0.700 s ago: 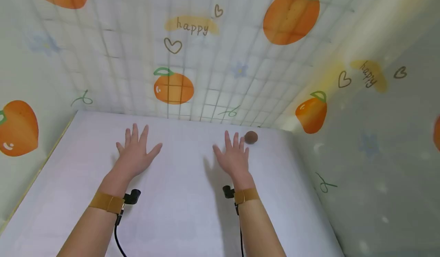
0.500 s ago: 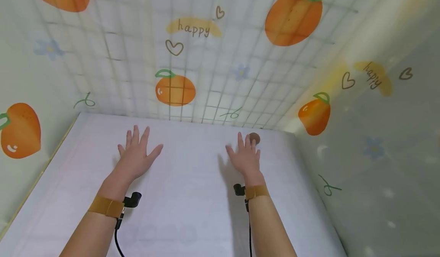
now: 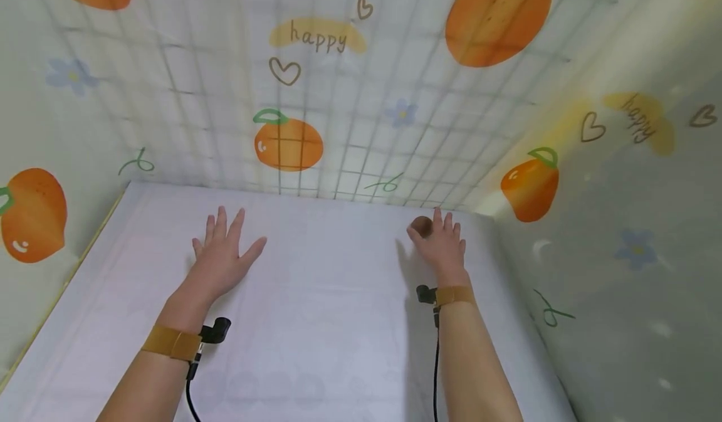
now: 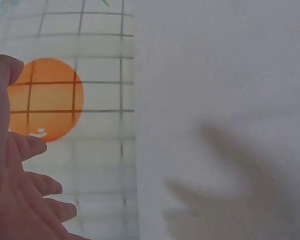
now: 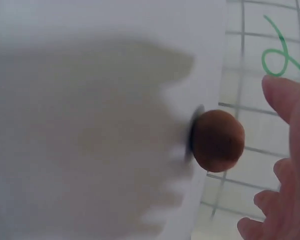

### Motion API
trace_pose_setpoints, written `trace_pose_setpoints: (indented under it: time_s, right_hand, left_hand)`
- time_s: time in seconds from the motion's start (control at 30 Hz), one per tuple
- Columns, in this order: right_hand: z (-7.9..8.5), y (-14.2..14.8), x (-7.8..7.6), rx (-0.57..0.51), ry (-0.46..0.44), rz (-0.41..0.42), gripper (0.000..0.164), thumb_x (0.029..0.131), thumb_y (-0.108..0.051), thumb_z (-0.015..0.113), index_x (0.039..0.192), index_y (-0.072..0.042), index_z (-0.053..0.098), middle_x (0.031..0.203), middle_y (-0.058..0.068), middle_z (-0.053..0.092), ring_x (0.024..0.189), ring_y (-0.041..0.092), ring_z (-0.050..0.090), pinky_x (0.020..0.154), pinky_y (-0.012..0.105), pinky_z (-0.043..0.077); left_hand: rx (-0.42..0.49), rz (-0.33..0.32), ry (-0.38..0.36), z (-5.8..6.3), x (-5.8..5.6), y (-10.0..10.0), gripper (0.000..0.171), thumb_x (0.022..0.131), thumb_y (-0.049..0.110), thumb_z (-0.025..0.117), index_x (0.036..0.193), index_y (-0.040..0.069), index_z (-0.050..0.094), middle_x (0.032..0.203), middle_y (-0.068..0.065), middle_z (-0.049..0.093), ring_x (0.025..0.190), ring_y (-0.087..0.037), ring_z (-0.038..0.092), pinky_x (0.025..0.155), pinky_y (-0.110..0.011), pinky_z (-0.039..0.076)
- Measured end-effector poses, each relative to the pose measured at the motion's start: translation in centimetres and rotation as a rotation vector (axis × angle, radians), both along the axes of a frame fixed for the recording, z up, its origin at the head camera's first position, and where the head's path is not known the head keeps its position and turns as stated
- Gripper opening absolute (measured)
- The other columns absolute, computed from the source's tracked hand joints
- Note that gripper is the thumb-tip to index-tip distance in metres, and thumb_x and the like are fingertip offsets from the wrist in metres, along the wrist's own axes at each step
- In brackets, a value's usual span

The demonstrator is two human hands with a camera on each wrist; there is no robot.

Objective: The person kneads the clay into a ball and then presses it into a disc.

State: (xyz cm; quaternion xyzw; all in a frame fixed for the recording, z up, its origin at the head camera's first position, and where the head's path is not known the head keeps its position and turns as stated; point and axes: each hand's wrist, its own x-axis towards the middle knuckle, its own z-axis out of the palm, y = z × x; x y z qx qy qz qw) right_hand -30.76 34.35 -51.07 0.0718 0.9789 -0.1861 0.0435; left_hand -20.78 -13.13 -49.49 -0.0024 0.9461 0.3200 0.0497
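Observation:
A small round brown ball (image 3: 421,226) rests on the white tabletop (image 3: 316,296) near its back edge. My right hand (image 3: 447,249) hovers over the table by it, fingers spread, with thumb and forefinger overlapping the ball's edge in the head view. In the right wrist view a gap shows between the ball (image 5: 218,141) and the fingers of the right hand (image 5: 299,190). My left hand (image 3: 217,265) is held above the left part of the table, fingers spread and holding nothing; its shadow falls on the white surface in the left wrist view.
A back wall (image 3: 350,121) covered in grid and fruit print rises behind the table. Another printed wall (image 3: 609,209) stands close on the right. Both wrists wear brown straps (image 3: 172,342) with small black cameras and cables.
My right hand has moved right, passing over the ball, so the ball now shows beside its thumb and forefinger. The left hand stays nearly still. The head view has shifted slightly.

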Motion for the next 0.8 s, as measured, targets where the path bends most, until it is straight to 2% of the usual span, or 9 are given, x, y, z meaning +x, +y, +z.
trace_pose_setpoints:
  time_s: [0.1, 0.2, 0.33, 0.47, 0.63, 0.8]
  right_hand:
    - [0.1, 0.6, -1.1, 0.003, 0.001, 0.01, 0.105, 0.104, -0.07, 0.051, 0.174, -0.016, -0.005, 0.179, 0.028, -0.006, 0.163, 0.057, -0.001, 0.125, 0.08, 0.007]
    - [0.0, 0.9, -2.1, -0.037, 0.01, 0.011, 0.109, 0.102, -0.068, 0.057, 0.174, -0.014, -0.005, 0.178, 0.028, -0.007, 0.163, 0.057, 0.001, 0.126, 0.078, 0.013]
    - [-0.2, 1.2, -3.0, -0.155, 0.059, -0.024, 0.116, 0.097, -0.059, 0.073, 0.174, -0.014, -0.001, 0.18, 0.025, -0.004, 0.164, 0.055, 0.009, 0.126, 0.074, 0.021]
    - [-0.6, 1.4, -3.9, -0.261, 0.106, -0.07, 0.117, 0.094, -0.05, 0.082, 0.175, -0.019, 0.003, 0.181, 0.02, 0.006, 0.164, 0.049, 0.015, 0.129, 0.068, 0.023]
    - [-1.4, 1.6, -5.0, -0.307, 0.126, -0.079, 0.112, 0.094, -0.044, 0.084, 0.175, -0.019, 0.012, 0.179, 0.018, 0.02, 0.161, 0.045, 0.028, 0.128, 0.063, 0.03]
    - [-2.0, 1.5, -6.1, -0.282, 0.118, -0.047, 0.103, 0.094, -0.04, 0.083, 0.172, -0.012, 0.022, 0.174, 0.022, 0.031, 0.157, 0.045, 0.037, 0.126, 0.061, 0.036]
  left_hand:
    - [0.013, 0.008, 0.007, 0.3, -0.1, 0.1, 0.095, 0.106, 0.07, 0.044, 0.175, 0.016, 0.007, 0.18, -0.022, -0.014, 0.166, -0.049, -0.012, 0.121, -0.085, -0.003]
    - [0.03, 0.016, 0.02, 0.4, -0.2, 0.2, 0.095, 0.106, 0.072, 0.042, 0.175, 0.015, 0.009, 0.18, -0.022, -0.01, 0.167, -0.048, -0.007, 0.124, -0.082, 0.002]
    - [0.102, 0.043, 0.028, 0.2, -0.1, 0.3, 0.093, 0.106, 0.071, 0.042, 0.175, 0.017, 0.011, 0.182, -0.018, -0.006, 0.167, -0.046, 0.003, 0.127, -0.076, 0.014]
    - [0.165, 0.074, 0.027, 0.1, -0.2, 0.2, 0.091, 0.107, 0.07, 0.043, 0.175, 0.019, 0.011, 0.183, -0.014, -0.003, 0.167, -0.045, 0.01, 0.126, -0.074, 0.022]
    - [0.193, 0.093, 0.02, 0.0, -0.3, 0.4, 0.09, 0.107, 0.07, 0.043, 0.175, 0.019, 0.012, 0.183, -0.014, -0.001, 0.167, -0.045, 0.011, 0.126, -0.074, 0.021]
    - [0.204, 0.103, 0.01, -0.2, -0.5, 1.0, 0.09, 0.106, 0.071, 0.043, 0.174, 0.02, 0.014, 0.183, -0.012, 0.0, 0.167, -0.044, 0.012, 0.126, -0.074, 0.022]
